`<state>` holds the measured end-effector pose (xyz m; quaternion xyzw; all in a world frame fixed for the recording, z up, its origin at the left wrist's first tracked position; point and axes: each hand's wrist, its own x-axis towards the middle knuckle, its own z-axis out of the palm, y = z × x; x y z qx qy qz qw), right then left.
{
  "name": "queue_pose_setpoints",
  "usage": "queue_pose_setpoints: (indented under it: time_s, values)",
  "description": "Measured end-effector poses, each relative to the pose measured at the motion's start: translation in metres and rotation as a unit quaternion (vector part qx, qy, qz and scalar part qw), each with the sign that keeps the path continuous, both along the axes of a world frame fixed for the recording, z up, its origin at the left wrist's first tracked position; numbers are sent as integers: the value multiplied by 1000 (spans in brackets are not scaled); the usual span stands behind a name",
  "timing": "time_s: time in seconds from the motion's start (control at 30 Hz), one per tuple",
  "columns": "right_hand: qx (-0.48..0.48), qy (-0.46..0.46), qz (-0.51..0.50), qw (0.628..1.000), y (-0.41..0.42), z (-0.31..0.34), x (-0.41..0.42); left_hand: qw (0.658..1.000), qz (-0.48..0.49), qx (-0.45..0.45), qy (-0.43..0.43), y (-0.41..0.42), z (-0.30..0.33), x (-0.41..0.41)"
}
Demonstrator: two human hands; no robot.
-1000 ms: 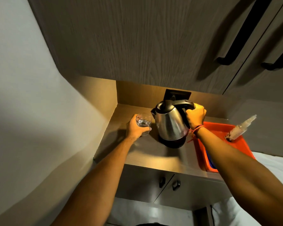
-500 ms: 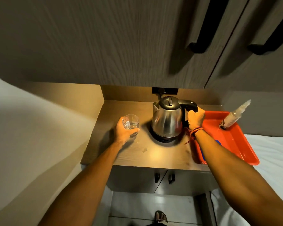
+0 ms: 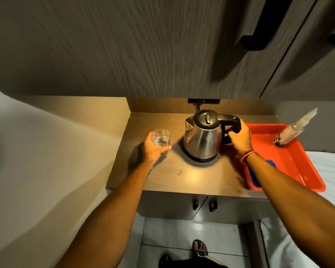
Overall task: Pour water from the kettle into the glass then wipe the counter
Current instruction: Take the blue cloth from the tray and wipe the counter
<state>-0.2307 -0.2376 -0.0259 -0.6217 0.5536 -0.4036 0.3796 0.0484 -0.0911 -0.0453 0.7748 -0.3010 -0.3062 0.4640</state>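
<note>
Wooden counter (image 3: 182,176) with kettle (image 3: 201,140), glass (image 3: 161,139), red tray (image 3: 298,161).

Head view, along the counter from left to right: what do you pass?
Left hand holding the glass → kettle on its base → right hand on the kettle handle → red tray → spray bottle standing in the tray.

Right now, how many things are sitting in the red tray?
2: a spray bottle leaning at the tray's far end, and a blue cloth at its near left, partly hidden by the right forearm. More may be covered.
</note>
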Motion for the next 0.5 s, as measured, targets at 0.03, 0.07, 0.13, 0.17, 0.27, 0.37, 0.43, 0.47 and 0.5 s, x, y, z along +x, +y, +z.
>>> queue_pose_setpoints:
  time_s: [0.03, 0.07, 0.13, 0.17, 0.27, 0.37, 0.43, 0.47, 0.5]
  values:
    - [-9, 44, 19, 999, -1, 0, -13, 1000, -2, 2, 0, -2, 1, -1]
    - [-15, 89, 30, 995, -3, -2, -28, 1000, -1, 3, 5, -4, 2, -3]
    - [-14, 159, 27, 987, 3, -10, -43, 1000, 5, 7, 8, -1, 1, 5]
    - [-16, 193, 13, 981, 6, -11, -52, 1000, 8, 8, 5, -1, -1, 7]
    - [-16, 253, -35, 967, 12, -9, -77, 1000, -5, -3, 10, 0, -1, 12]
    - [-4, 270, -88, 959, 25, 3, -98, 992, -56, 18, -113, -5, 6, 5]
    - [22, 283, -124, 951, 38, 6, -106, 955, -92, 6, -282, -7, 12, -13]
    - [41, 295, -135, 945, 45, 7, -111, 929, -112, -30, -352, -7, 18, -29]
    - [67, 311, -135, 938, 49, 5, -111, 905, -140, -75, -395, -6, 21, -44]
